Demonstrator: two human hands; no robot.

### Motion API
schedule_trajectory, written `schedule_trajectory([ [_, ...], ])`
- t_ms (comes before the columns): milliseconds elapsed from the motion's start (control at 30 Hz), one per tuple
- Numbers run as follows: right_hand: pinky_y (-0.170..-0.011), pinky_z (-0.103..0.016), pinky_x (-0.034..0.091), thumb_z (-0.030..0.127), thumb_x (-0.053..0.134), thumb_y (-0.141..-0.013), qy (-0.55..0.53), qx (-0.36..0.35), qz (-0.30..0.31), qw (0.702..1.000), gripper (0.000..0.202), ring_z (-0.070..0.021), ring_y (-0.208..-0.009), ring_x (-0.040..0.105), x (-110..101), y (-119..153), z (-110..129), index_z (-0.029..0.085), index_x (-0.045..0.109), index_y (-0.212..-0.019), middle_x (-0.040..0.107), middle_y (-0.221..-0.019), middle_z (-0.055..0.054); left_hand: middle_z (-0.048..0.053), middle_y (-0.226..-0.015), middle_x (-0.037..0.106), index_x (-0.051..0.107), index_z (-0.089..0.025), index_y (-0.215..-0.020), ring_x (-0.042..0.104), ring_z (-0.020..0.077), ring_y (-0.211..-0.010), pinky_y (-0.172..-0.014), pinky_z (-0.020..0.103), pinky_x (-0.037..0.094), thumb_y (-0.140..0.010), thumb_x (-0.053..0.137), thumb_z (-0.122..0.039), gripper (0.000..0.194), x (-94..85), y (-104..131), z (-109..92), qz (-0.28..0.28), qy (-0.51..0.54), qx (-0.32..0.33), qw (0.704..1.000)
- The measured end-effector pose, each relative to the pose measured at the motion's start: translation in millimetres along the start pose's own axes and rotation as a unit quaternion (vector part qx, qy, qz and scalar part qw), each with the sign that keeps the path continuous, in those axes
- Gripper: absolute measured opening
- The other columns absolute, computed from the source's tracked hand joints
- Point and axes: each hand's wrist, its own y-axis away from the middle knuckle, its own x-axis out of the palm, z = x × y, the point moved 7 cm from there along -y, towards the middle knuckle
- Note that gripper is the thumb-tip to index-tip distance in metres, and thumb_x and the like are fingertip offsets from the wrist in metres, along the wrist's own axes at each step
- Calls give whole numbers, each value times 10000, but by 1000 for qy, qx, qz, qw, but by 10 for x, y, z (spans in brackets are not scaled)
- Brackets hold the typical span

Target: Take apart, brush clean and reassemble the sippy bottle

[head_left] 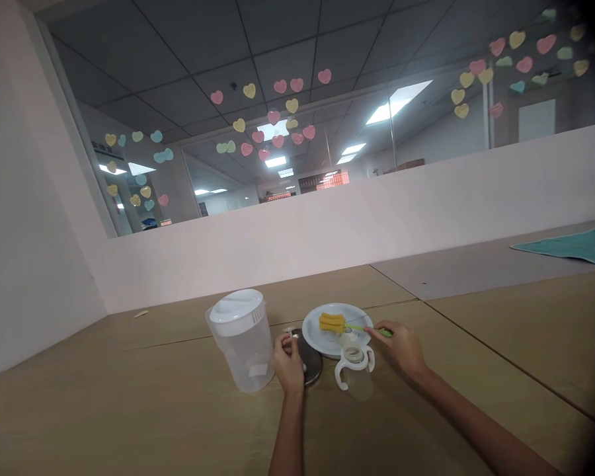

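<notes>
My right hand (pixel 400 344) is closed around the green handle of a bottle brush with a yellow sponge head (pixel 332 322). That sponge head is over a pale round plate (pixel 317 344). Just below it, partly over the plate's near rim, is a clear bottle with white handles (pixel 356 356). My left hand (pixel 288 363) pinches a small whitish piece (pixel 288 332), too small to name. Beneath and beside the left hand lies a dark round lid or dish (pixel 311 360), partly hidden by it.
A clear plastic pitcher with a white lid (pixel 242 340) stands upright left of my left hand. A teal cloth (pixel 575 246) lies at the far right of the table (pixel 129 390). Behind the table is a white wall (pixel 277 244) with a window above.
</notes>
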Motion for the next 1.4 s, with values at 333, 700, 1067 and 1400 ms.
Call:
schedule_trajectory([
  [333, -626, -274, 403, 501, 352, -864, 30, -10, -32, 999, 472, -214, -749, 625, -45, -19, -37, 174, 690, -820, 704, -865, -87, 88, -952, 616, 631, -187, -873, 539, 250, -965, -869, 399, 393, -808, 486, -280, 184, 128, 156, -226, 61, -128, 120, 983],
  [700, -602, -258, 398, 563, 334, -873, 35, -142, 16, 989, 555, -171, -621, 605, 17, -10, 164, 199, 730, -736, 674, -699, -84, 60, -992, 625, 640, -208, -868, 530, 217, -965, -867, 392, 373, -891, 414, -245, 229, 301, 381, -545, 109, -244, 289, 919],
  [1067, -622, -284, 436, 596, 391, -830, -40, -117, 17, 992, 532, -189, -633, 611, -22, 13, 262, 205, 726, -696, 687, -695, -80, 83, -1156, 613, 598, -223, -1112, 450, 291, -1166, -991, 514, 278, -878, 437, -346, 310, 414, 426, -448, 160, -217, 280, 921],
  [1400, -663, -296, 501, 527, 597, -697, -223, 60, 10, 973, 387, -244, -758, 658, -157, -103, 67, 164, 731, -691, 724, -776, -79, 136, -1216, 540, 472, -144, -1234, 482, 252, -1147, -966, 430, 386, -854, 479, -353, 434, 319, 347, -431, 76, -151, 251, 953],
])
